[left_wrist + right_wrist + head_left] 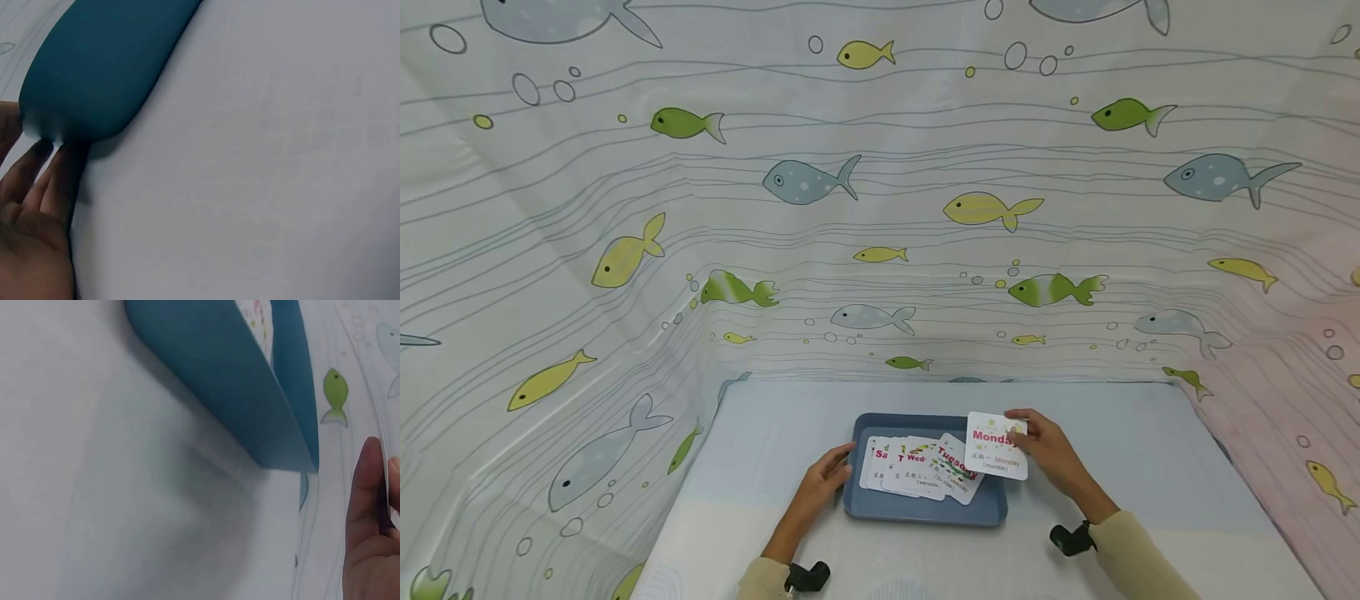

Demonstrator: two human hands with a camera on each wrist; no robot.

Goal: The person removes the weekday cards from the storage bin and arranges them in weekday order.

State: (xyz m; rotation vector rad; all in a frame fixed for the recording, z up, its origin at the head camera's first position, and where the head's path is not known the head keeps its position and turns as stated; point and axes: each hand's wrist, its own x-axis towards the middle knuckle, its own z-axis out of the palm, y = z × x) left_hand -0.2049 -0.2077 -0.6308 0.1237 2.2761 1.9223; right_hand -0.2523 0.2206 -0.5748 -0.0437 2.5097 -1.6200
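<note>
My right hand [1052, 450] pinches a white "Monday" card [992, 454] by its right side, thumb in front and fingers behind. The card is held upright over the right end of a blue tray [925, 515]. In the right wrist view the fingers [364, 494] lie along the back of this card, which shows edge-on. A fanned row of several day cards lies in the tray, with the "Tuesday" card [957, 477] at the right and the "Wed" card [917, 482] beside it. My left hand [820, 483] touches the tray's left side, its fingertips against the outer wall in the left wrist view.
The tray stands on a pale table [760, 442]. A fish-patterned sheet [925, 167] rises behind the table and along both sides. Black wrist bands [808, 577] with cameras sit below both hands.
</note>
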